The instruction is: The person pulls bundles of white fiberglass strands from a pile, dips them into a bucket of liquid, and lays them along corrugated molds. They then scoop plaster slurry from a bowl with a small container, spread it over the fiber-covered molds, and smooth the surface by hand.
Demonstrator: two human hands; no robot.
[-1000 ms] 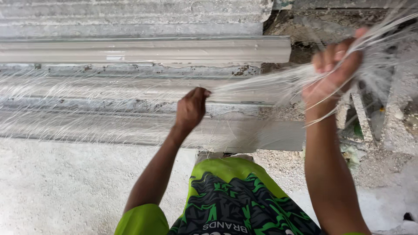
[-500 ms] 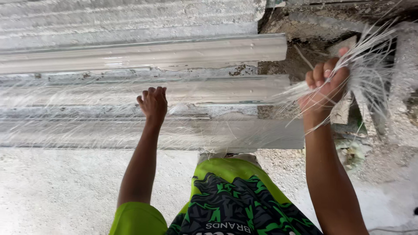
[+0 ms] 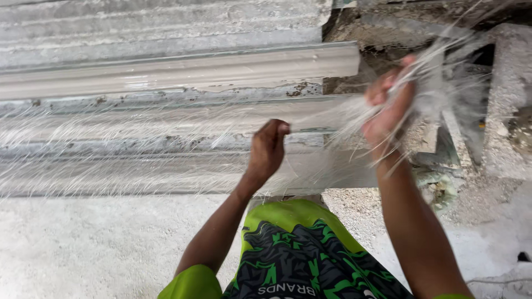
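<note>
Fine, pale, wispy fibre bundle (image 3: 432, 94) splays loosely outward.

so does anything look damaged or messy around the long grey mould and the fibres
Somewhat. The loose white fibres lie scattered unevenly over the long grey mould, and its surface shows rough, chipped patches near the right end. The right hand holds a tangled bunch of fibres; the left hand pinches a few strands.
</note>
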